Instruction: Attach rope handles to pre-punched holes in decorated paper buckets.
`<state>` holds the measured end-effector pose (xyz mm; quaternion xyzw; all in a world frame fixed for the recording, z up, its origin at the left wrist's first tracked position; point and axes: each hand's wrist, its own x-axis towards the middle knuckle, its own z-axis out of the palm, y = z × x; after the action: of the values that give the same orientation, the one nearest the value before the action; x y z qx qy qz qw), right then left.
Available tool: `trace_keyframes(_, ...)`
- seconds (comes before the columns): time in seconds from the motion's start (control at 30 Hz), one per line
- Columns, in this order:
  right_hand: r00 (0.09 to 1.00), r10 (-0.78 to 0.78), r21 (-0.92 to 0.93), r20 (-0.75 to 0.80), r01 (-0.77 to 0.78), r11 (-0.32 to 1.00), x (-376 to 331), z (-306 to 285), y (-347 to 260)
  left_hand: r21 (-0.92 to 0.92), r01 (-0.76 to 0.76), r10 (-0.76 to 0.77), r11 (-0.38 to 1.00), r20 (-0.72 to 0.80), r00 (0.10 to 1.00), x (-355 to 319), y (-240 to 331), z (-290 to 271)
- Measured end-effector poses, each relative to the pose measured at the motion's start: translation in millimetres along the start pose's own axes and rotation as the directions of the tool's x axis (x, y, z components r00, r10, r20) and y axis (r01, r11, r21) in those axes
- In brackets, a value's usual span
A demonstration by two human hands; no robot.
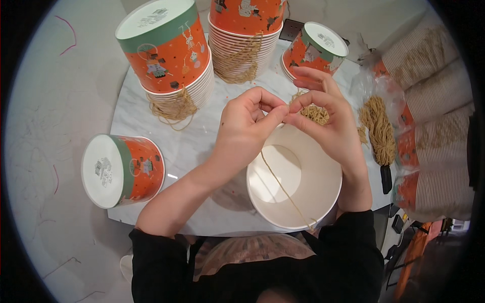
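A white paper bucket [323, 189] with its open mouth toward me stands at the table's near edge. A thin tan cord [284, 192] crosses the mouth from a small knot at the near rim up to my left hand. My left hand [247, 118] is closed in a pinch at the far rim. Opposite it, thumb and forefinger of my right hand [327, 113] pinch at the same spot, other fingers raised. Both seem to grip the cord's end, though the fingertips hide it. Behind the bucket, partly covered by my right hand, lies a heap of tan cord [317, 115].
Upside-down orange and green bucket stacks [166, 63], [245, 53] with hanging cords stand at the back. Another bucket [313, 53] is behind my right hand. One bucket [144, 169] lies at left. A cord bundle [378, 126] and wrapped bucket stacks [439, 98] are at right.
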<state>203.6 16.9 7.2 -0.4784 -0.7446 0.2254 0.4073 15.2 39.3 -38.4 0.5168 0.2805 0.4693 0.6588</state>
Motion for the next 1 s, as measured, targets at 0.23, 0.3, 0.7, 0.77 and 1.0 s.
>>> trace_keyframes(0.23, 0.997, -0.017, 0.03, 0.08, 0.015, 0.999, 1.8, -1.0, 7.3, 0.004, 0.183, -0.183, 0.983, 0.109, 0.977, 4.4, 17.3, -13.1)
trace_keyframes(0.3, 0.993, 0.045, 0.12, 0.107, -0.058, 0.991, 1.7, -0.2, 8.3, -0.04, 0.191, -0.188, 0.981, 0.059, 0.98, 3.7, 18.5, -12.9)
trace_keyframes(0.7, 0.981, 0.148, 0.246, 0.127, -0.176, 0.953, 5.1, -2.2, 9.9, 0.324, -0.034, 0.007, 0.945, 0.082, 0.997, 7.6, 15.9, -22.6)
trace_keyframes(0.77, 0.985, 0.117, 0.213, 0.13, -0.143, 0.966, 5.7, -3.3, 11.9, 0.3, -0.013, -0.008, 0.954, 0.068, 0.998, 8.2, 14.5, -21.2)
trace_keyframes(1.0, 0.995, 0.025, 0.134, 0.092, -0.037, 0.99, 2.5, -1.3, 11.2, 0.219, 0.05, -0.057, 0.974, 0.024, 0.998, 6.5, 10.8, -16.9)
